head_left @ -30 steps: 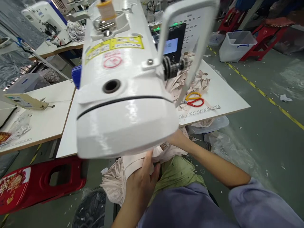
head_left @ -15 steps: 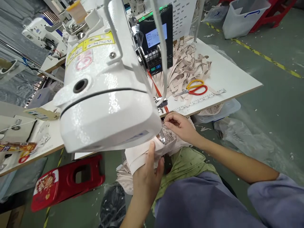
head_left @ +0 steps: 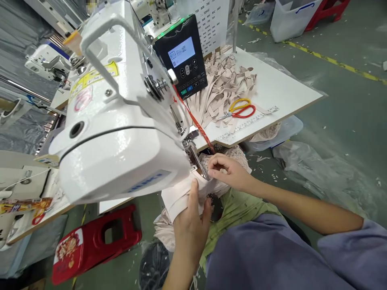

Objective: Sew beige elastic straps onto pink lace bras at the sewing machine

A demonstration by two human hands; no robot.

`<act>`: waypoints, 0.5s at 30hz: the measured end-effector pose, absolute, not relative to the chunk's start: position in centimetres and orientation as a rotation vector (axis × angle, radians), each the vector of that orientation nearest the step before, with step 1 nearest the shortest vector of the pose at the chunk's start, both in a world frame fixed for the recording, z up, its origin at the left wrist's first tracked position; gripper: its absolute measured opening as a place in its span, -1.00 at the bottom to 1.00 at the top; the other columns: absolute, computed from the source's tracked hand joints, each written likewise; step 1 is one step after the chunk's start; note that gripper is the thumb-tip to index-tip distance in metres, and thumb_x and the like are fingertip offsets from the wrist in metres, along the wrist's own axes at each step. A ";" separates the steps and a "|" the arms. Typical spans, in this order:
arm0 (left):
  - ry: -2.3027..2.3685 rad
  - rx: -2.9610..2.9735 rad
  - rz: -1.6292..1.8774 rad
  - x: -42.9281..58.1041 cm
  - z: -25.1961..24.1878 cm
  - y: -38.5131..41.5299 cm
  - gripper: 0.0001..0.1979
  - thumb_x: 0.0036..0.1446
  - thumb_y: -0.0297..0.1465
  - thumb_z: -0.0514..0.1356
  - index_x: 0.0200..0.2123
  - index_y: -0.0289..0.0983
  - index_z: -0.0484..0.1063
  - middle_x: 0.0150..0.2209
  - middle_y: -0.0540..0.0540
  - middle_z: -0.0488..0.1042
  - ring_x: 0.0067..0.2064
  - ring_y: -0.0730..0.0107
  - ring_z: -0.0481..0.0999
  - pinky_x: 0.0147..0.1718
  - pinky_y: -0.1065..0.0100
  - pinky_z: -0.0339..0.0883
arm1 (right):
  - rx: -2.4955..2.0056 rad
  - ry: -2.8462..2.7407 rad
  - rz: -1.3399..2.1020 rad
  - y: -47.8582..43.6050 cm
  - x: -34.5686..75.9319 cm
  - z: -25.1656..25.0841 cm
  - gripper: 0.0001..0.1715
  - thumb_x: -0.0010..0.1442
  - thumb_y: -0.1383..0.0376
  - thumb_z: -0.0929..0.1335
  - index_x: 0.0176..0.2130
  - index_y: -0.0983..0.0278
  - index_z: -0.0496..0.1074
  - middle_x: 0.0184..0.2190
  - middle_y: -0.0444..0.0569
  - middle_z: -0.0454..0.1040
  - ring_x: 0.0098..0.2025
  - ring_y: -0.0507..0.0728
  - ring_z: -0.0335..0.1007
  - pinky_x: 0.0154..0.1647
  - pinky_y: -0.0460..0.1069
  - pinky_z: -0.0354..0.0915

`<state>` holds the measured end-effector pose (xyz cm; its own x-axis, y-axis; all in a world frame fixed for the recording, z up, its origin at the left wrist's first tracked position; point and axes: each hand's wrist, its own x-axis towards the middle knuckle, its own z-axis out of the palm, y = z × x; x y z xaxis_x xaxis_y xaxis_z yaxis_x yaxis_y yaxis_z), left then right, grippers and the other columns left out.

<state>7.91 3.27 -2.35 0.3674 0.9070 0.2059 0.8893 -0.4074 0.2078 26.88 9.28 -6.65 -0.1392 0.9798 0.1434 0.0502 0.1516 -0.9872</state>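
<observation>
My left hand (head_left: 192,223) lies on smooth pale pink fabric (head_left: 174,199) beside the sewing head, index finger stretched along it and thumb apart. Thumb and fingers of my right hand (head_left: 228,171) are pinched together at the lace fabric (head_left: 237,155), just right of a metal arm; the fingertips are partly hidden. The white sewing machine (head_left: 121,161) looms over the left side, its head close above the cloth. From its side an orange-red ribbon (head_left: 196,125) runs down to the table edge near my right hand.
On the white table (head_left: 287,90) lie a heap of beige strips (head_left: 223,86) and scissors (head_left: 242,109) with yellow and red handles. A control panel (head_left: 183,56) stands behind the machine. A red stool (head_left: 98,241) is at lower left, a plastic bin (head_left: 292,24) at upper right.
The view has shifted, and the machine appears farther left with more of its needle area showing. Both hands stay at the cloth in nearly the same pose.
</observation>
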 end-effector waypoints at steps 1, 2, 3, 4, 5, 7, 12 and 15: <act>1.669 2.540 0.448 7.9 -2.3 3.3 -0.51 0.38 -0.26 0.01 0.28 -0.36 0.20 0.06 -0.34 0.54 0.03 0.04 0.59 -0.22 0.25 0.55 | -1.069 -1.413 1.168 9.2 26.8 -6.5 -0.88 0.21 0.26 0.35 -0.36 0.25 0.40 -0.32 -0.06 0.41 -0.33 0.05 0.32 -0.32 -0.04 0.26; 1.666 2.533 0.454 7.8 -2.3 3.4 -0.51 0.37 -0.26 0.01 0.29 -0.34 0.18 0.07 -0.33 0.53 0.05 0.05 0.58 -0.17 0.23 0.54 | -1.065 -1.408 1.168 9.1 26.7 -6.4 -0.88 0.21 0.25 0.35 -0.36 0.25 0.40 -0.32 -0.06 0.41 -0.32 0.06 0.33 -0.31 -0.04 0.27; 1.662 2.526 0.460 7.7 -2.3 3.4 -0.50 0.37 -0.27 0.02 0.30 -0.32 0.17 0.09 -0.33 0.53 0.06 0.05 0.57 -0.14 0.22 0.53 | -1.060 -1.401 1.162 9.1 26.7 -6.2 -0.88 0.21 0.26 0.35 -0.36 0.24 0.40 -0.33 -0.06 0.41 -0.31 0.06 0.33 -0.29 -0.03 0.28; 1.657 2.521 0.464 7.7 -2.3 3.4 -0.50 0.37 -0.27 0.03 0.30 -0.30 0.16 0.10 -0.33 0.51 0.07 0.06 0.57 -0.12 0.22 0.52 | -1.058 -1.394 1.153 9.0 26.6 -6.0 -0.88 0.21 0.26 0.35 -0.37 0.24 0.40 -0.33 -0.06 0.41 -0.31 0.07 0.34 -0.28 -0.03 0.29; 1.651 2.512 0.460 7.7 -2.4 3.3 -0.50 0.36 -0.27 0.03 0.31 -0.29 0.16 0.12 -0.33 0.50 0.06 0.06 0.57 -0.12 0.21 0.52 | -1.056 -1.387 1.145 9.0 26.6 -5.9 -0.88 0.21 0.27 0.35 -0.37 0.24 0.39 -0.33 -0.06 0.42 -0.30 0.07 0.34 -0.26 -0.02 0.30; 1.662 2.467 0.454 7.5 -2.6 3.1 -0.47 0.37 -0.25 0.03 0.33 -0.31 0.11 0.09 -0.36 0.52 -0.02 0.06 0.62 -0.19 0.23 0.53 | -1.053 -1.380 1.133 8.9 26.5 -5.8 -0.89 0.20 0.27 0.35 -0.38 0.24 0.39 -0.34 -0.06 0.41 -0.30 0.07 0.34 -0.25 -0.02 0.29; 1.799 2.327 0.496 7.1 -3.3 2.7 -0.23 0.35 -0.14 0.02 0.41 -0.47 -0.20 0.07 -0.54 0.49 -0.04 -0.09 0.62 -0.26 0.14 0.53 | -1.061 -1.399 1.096 9.1 25.9 -6.7 -0.85 0.19 0.24 0.36 -0.39 0.24 0.39 -0.35 -0.06 0.42 -0.29 0.09 0.33 -0.26 -0.02 0.28; 1.837 2.232 0.420 7.4 -3.5 2.6 -0.22 0.37 -0.16 -0.02 0.41 -0.51 -0.31 -0.13 -0.46 0.60 -0.28 -0.01 0.67 -0.44 0.23 0.48 | -1.092 -1.435 1.083 9.2 25.4 -7.2 -0.78 0.19 0.14 0.37 -0.36 0.23 0.38 -0.33 -0.05 0.44 -0.28 0.11 0.35 -0.26 -0.01 0.27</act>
